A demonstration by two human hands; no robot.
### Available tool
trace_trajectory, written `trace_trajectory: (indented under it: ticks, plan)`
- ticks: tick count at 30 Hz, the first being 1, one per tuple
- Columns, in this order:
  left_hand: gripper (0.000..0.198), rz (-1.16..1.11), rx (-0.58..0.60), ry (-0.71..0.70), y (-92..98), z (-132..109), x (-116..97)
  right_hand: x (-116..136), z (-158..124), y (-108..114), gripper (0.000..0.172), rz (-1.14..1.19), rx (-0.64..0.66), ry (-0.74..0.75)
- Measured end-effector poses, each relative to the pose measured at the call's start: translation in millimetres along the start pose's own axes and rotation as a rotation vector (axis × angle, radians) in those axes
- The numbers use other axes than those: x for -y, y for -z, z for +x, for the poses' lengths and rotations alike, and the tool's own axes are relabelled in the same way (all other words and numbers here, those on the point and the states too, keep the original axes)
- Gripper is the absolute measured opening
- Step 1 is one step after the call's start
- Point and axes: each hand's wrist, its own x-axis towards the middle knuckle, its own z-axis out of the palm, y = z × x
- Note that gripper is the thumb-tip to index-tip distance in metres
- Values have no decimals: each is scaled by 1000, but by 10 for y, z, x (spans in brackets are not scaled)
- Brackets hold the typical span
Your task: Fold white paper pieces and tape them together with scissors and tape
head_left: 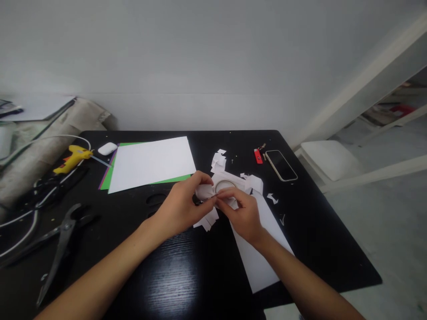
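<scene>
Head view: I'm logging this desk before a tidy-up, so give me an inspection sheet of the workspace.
Surface: black table, glossy, bare near the person.
Job's things: cut white paper held over a ring, perhaps a tape roll; white sheet under the right forearm.
Clutter: paper scraps, stacked sheets, glue gun, pliers, earbud case, red lighter, phone.
Grippers: left hand and right hand both pinch the cut white paper.
Cables: white cable arcs behind the glue gun.
Surroundings: pale wall; white chair at right.
</scene>
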Motion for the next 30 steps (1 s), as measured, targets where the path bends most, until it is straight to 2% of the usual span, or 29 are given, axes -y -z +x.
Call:
trace_trajectory:
  ticks: [5,10,20,30]
  plan:
    - [20,39,-25,-66,0,5,11,17,-20,-14,3,-2,-6,-61]
    - [16,-37,-18,-1,3,4,4,28,-27,-36,8,57,-68,-124]
    - [13,-129,-52,85,20,0,-18,38,-36,-16,16,72,-50,-114]
    - [8,-126,-3,115,57,23,-21,20,-50,-18,20,39,-65,-75]
